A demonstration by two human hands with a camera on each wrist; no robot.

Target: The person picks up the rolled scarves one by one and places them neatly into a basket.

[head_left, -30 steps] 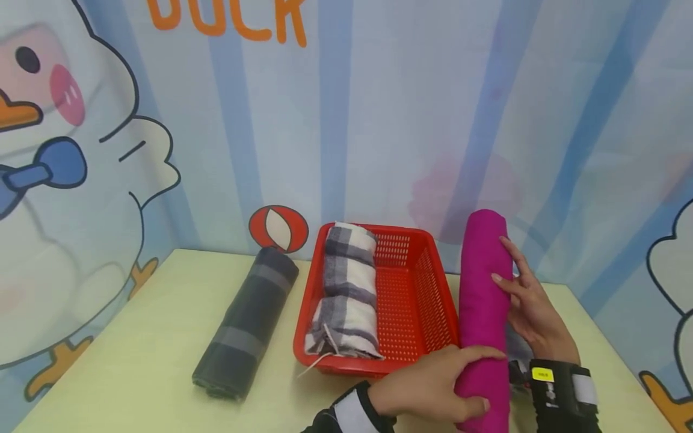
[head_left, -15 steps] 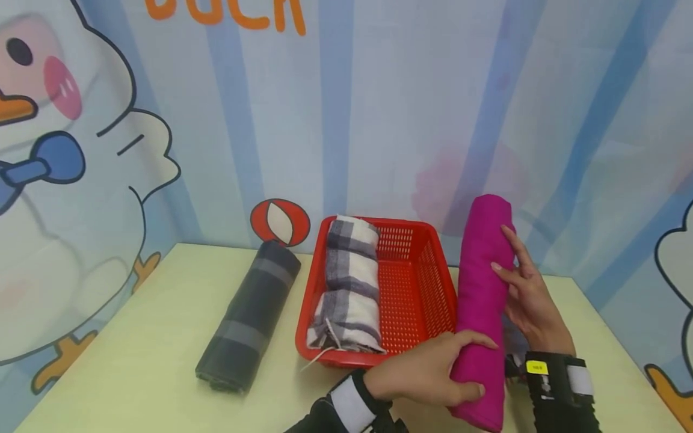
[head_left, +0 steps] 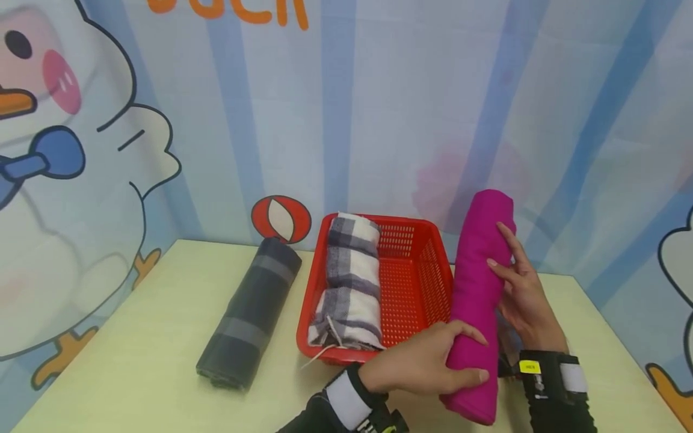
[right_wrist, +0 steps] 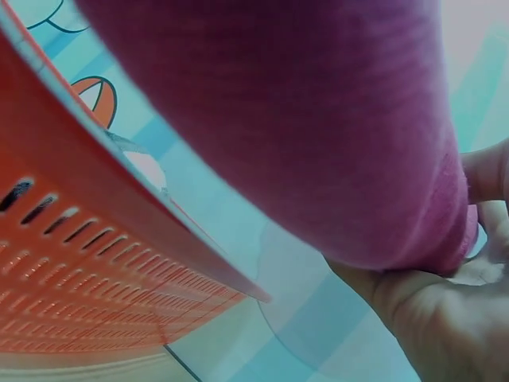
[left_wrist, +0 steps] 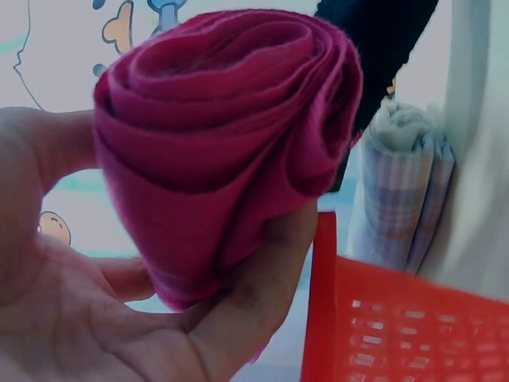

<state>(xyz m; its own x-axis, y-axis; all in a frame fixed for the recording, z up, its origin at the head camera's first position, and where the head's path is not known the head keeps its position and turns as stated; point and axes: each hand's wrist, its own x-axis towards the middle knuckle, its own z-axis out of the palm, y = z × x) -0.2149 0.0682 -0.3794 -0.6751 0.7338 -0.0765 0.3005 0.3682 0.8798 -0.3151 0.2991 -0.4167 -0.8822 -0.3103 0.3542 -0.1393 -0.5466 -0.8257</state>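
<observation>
Watching from my remote station, I see a magenta cloth roll (head_left: 479,288) grasped in two bare hands just right of a red basket (head_left: 437,288). The left hand (head_left: 425,364) grips the roll near its closer end, fingers and thumb curled about it; the right hand (head_left: 527,297) holds its right flank nearer the far end, fingers likewise wrapped on the cloth. The roll lies lengthwise away from the wearer, its far end leaning slightly right. In my left wrist view, its coiled end (left_wrist: 227,95) shows several loose layers between thumb and fingers. In my right wrist view, a gap separates the roll from the basket's rim. Inside the basket, along its left side, rests a grey-and-white checked roll (head_left: 352,273), pale cords (head_left: 322,355) trailing from its near end over the rim. Left of the basket, a dark grey roll (head_left: 249,319) with lighter bands lies aslant on the pale yellow worktop (head_left: 135,337). Behind, I note a blue-striped backdrop (head_left: 379,120) printed with a cartoon duck (head_left: 59,240) and a red-and-white ball (head_left: 281,219).
</observation>
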